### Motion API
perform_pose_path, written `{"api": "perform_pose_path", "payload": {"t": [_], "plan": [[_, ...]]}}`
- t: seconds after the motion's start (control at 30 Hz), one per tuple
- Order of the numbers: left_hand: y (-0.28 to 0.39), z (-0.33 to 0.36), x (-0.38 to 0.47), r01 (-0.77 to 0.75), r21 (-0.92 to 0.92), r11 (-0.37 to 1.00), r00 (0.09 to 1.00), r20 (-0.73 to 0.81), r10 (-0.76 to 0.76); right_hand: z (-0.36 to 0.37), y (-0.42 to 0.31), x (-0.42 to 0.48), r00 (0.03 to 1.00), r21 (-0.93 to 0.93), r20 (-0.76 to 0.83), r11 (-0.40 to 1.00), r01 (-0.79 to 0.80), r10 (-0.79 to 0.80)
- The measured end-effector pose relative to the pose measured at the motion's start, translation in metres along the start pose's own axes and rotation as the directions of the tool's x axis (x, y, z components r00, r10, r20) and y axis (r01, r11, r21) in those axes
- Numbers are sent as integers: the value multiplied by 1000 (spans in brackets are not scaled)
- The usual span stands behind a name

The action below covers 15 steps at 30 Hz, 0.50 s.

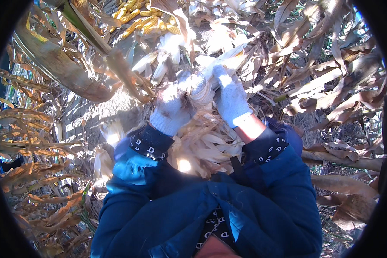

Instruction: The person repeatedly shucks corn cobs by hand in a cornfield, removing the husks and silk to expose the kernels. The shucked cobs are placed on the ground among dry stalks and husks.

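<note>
Both my hands wear white knit gloves and are close together before my body. My left hand (174,108) has its fingers closed on pale corn husk (202,92), with dark silk strands lying over the glove. My right hand (230,96) grips the same husked bundle from the other side, its thumb along an ear of corn (227,59) that points up and to the right. A little yellow kernel shows near the ear's far end. Strong sunlight washes out detail around the fingers.
Bare yellow corn cobs (145,19) lie heaped at the far left. Loose husks (206,138) cover the ground between my forearms. A thick corn stalk (93,35) slants in from the upper left, and dry leaves (329,87) crowd the right.
</note>
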<state>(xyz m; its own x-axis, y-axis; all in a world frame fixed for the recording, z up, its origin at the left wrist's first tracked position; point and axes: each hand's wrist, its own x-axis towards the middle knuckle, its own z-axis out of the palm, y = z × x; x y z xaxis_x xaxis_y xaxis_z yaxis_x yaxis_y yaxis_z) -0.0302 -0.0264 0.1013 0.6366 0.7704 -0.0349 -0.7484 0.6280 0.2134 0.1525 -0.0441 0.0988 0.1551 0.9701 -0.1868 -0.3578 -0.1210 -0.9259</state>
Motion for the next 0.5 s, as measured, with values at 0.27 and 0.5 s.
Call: {"api": "perform_pose_path", "payload": {"t": [0.27, 0.5], "plan": [[5, -1, -6, -74, 608, 790, 996, 13, 84, -24, -23, 9, 999, -165, 41, 986, -1, 8], [44, -23, 4, -245, 475, 845, 953, -40, 299, -25, -12, 8, 987, -736, 99, 658, 159, -128]]}}
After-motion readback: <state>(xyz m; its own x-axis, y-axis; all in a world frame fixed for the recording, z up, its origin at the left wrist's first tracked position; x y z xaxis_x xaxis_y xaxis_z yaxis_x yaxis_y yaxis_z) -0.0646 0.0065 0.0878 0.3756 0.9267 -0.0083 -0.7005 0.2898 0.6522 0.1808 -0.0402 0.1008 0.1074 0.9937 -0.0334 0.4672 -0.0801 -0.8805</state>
